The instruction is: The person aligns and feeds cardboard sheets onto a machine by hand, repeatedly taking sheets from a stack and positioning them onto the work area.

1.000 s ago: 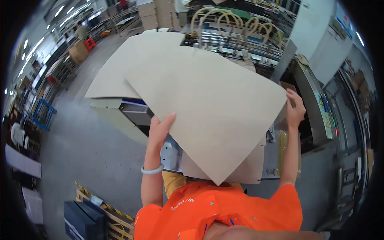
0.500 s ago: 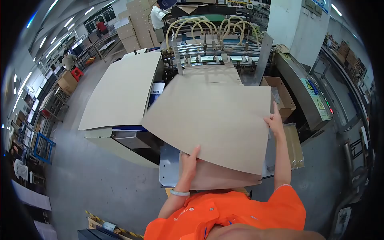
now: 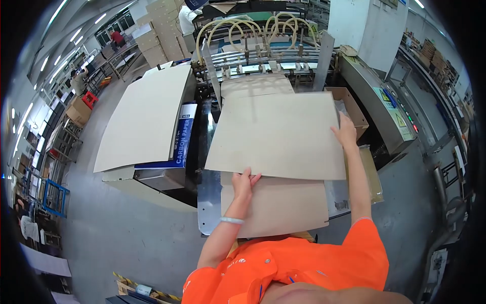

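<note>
A large grey-beige cardboard sheet (image 3: 278, 134) lies nearly square to the machine, over other sheets. My left hand (image 3: 244, 183) holds its near edge, left of the middle, with some fingers spread on the edge. On the sheet's right edge is my right hand (image 3: 346, 133), its fingers partly hidden at the edge. Below the near edge, another cardboard sheet (image 3: 283, 207) shows on the metal table (image 3: 210, 202). Further sheets (image 3: 258, 85) reach up to the machine's rollers (image 3: 273, 67).
To the left, a big board (image 3: 142, 116) lies over a blue carbon paper box (image 3: 185, 137). An open carton (image 3: 352, 109) and a control panel (image 3: 395, 111) stand at the right. Yellowish hoses (image 3: 228, 25) arch over the machine. Other people are in the background.
The held sheet has turned straighter and shifted toward the machine, uncovering more of the sheet below. My left hand has moved forward with it. The blue box shows more.
</note>
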Demonstrator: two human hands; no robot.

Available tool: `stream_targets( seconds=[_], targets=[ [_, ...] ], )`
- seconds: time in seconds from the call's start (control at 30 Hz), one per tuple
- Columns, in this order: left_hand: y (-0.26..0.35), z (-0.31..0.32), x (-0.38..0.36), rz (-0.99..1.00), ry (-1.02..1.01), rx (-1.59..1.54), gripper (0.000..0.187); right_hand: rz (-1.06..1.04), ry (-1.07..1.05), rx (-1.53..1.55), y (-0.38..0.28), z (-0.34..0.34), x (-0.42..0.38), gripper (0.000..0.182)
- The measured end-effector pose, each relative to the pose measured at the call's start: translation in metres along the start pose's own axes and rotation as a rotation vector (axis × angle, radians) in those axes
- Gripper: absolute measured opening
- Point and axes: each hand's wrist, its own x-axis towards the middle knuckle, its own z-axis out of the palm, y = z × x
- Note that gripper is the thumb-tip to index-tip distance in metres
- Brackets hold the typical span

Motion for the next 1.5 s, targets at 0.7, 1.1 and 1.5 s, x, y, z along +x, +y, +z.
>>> stream_targets(
  seconds=[0.7, 1.1, 1.5],
  targets=[
    [-0.01, 0.032, 0.001, -0.088, -0.018, -0.182, 0.023, 0.919, -0.611, 1.666, -0.076, 0.033, -0.132, 0.023],
    [-0.012, -0.039, 0.001, 1.062, 0.005, 1.51, 0.03, 0.9, -0.446, 1.446, -0.086, 0.03, -0.126, 0.022],
    [-0.011, -0.038, 0.002, 1.155, -0.011, 1.472, 0.03, 0.824, -0.457, 1.27, -0.085, 0.03, -0.109, 0.028]
  ],
)
